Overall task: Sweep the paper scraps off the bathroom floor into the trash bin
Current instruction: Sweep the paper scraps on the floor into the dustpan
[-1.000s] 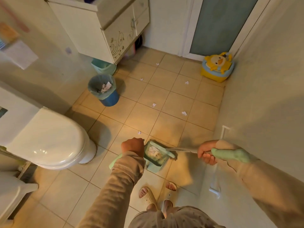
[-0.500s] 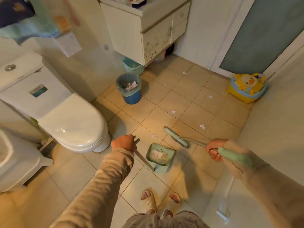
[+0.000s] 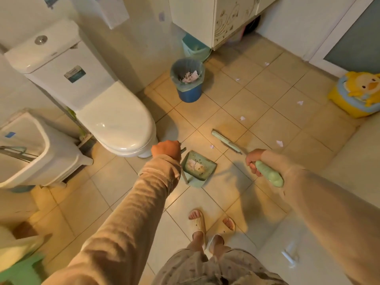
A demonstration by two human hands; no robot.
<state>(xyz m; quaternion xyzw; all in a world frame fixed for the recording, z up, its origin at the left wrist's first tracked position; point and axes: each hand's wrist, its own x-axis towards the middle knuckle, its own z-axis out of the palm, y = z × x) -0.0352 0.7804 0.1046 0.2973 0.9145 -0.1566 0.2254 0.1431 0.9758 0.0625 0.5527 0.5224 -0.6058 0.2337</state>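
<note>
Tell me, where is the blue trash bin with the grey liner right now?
The blue trash bin with the grey liner stands on the tiled floor in the upper middle of the head view, between the white toilet and the small teal bin under the cabinet.

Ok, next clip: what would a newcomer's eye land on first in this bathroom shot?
Probably the two outstretched arms at centre: the left hand holds a green dustpan with paper already in it, and the right hand grips a green broom. Next, the white toilet at left and the blue trash bin beyond, with paper scraps dotting the tiles.
</note>
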